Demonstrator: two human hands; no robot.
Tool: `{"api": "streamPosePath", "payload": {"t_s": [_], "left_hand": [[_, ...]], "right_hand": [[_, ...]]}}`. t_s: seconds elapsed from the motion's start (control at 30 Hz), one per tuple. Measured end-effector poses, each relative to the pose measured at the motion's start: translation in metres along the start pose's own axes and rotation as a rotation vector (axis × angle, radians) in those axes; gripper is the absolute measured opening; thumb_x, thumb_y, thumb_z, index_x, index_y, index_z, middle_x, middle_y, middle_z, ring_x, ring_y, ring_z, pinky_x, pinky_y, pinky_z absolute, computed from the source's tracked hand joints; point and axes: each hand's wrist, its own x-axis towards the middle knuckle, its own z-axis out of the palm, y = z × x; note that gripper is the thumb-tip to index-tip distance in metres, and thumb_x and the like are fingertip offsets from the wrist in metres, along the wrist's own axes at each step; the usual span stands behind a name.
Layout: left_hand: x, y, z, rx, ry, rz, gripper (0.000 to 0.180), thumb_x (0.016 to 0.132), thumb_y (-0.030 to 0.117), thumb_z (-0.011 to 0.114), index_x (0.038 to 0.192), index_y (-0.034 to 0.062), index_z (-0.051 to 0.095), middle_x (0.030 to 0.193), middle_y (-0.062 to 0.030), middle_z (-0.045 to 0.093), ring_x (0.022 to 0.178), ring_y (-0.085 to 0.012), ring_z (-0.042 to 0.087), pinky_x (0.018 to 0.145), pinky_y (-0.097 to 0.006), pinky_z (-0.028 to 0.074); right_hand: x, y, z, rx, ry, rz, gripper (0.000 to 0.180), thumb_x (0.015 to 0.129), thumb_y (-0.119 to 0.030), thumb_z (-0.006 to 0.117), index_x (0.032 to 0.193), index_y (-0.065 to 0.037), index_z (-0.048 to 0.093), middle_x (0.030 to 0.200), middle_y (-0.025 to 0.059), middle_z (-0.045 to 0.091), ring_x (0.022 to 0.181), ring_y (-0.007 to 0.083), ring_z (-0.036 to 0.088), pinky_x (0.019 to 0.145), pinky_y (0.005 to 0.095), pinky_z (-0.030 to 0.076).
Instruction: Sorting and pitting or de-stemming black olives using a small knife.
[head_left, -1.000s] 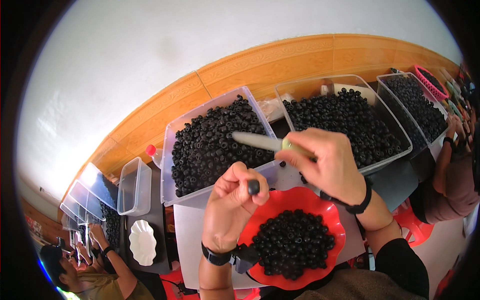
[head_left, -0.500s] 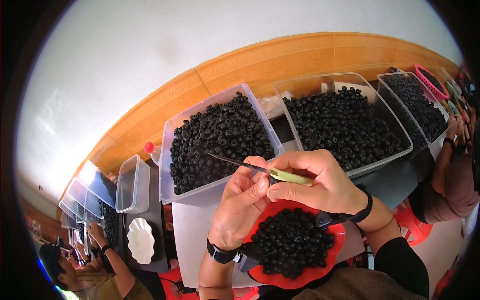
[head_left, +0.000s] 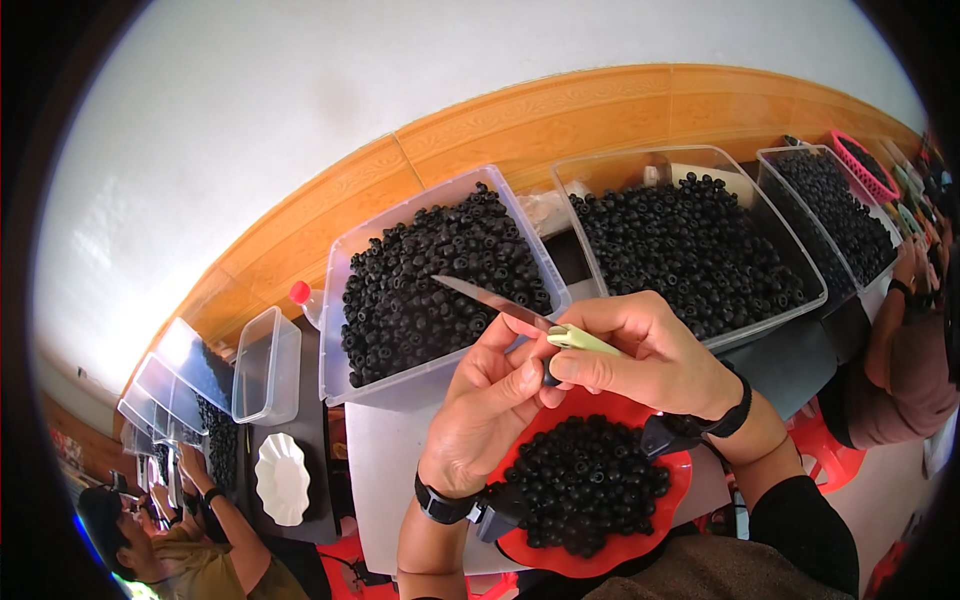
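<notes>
Right hand (head_left: 655, 355) — thin steel knife (head_left: 500, 303) — round black bead (head_left: 551, 374).

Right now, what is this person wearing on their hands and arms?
Both hands are bare, no gloves. The left hand has a black band with a small dark device at the wrist; the right hand has a black wristband too, and a dark sleeve covers that forearm.

White wall (head_left: 300, 120) w/ wood trim (head_left: 560, 120).
</notes>
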Motion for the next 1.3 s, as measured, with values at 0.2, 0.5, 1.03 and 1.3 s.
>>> {"api": "streamPosePath", "payload": {"t_s": [0.2, 0.5, 1.03, 1.3], "left_hand": [[0.000, -0.001, 0.000, 0.030, 0.059, 0.015, 0.029, 0.088, 0.006, 0.062, 0.113, 0.0062, 0.047, 0.103, -0.0060, 0.059, 0.084, -0.0129, 0.055, 0.075, -0.026, 0.046], [0.001, 0.001, -0.017, 0.026, 0.086, 0.185, 0.016, 0.091, 0.012, 0.058, 0.106, 0.0052, 0.055, 0.096, -0.0059, 0.060, 0.084, -0.0136, 0.057, 0.077, -0.025, 0.047], [0.001, 0.008, -0.018, 0.025, 0.026, 0.223, 0.014, 0.088, 0.012, 0.062, 0.097, 0.0078, 0.052, 0.092, -0.0055, 0.055, 0.083, -0.0131, 0.051, 0.077, -0.025, 0.043], [-0.001, 0.008, -0.013, -0.036, 0.080, 0.209, 0.017, 0.086, 0.010, 0.063, 0.098, 0.0057, 0.052, 0.094, -0.0086, 0.055, 0.080, -0.0143, 0.053, 0.078, -0.027, 0.046]], "right_hand": [[-0.001, 0.000, 0.000, -0.055, 0.031, -0.044, 0.015, 0.089, -0.013, 0.060, 0.094, 0.000, 0.064, 0.080, 0.0008, 0.064, 0.074, 0.0023, 0.055, 0.063, 0.0181, 0.042], [-0.004, -0.010, 0.006, -0.525, 0.237, -0.222, 0.023, 0.083, -0.019, 0.070, 0.093, 0.001, 0.063, 0.070, 0.0068, 0.061, 0.061, 0.0107, 0.059, 0.055, 0.0229, 0.044], [-0.001, 0.002, 0.010, -0.944, 0.329, -0.497, 0.027, 0.077, -0.025, 0.074, 0.085, -0.001, 0.062, 0.067, 0.0072, 0.059, 0.056, 0.0231, 0.058, 0.048, 0.0317, 0.044], [-0.005, -0.004, 0.013, -0.992, 0.346, -0.460, 0.027, 0.075, -0.023, 0.075, 0.086, -0.002, 0.063, 0.068, 0.0062, 0.058, 0.057, 0.0219, 0.058, 0.048, 0.0310, 0.044]]}}
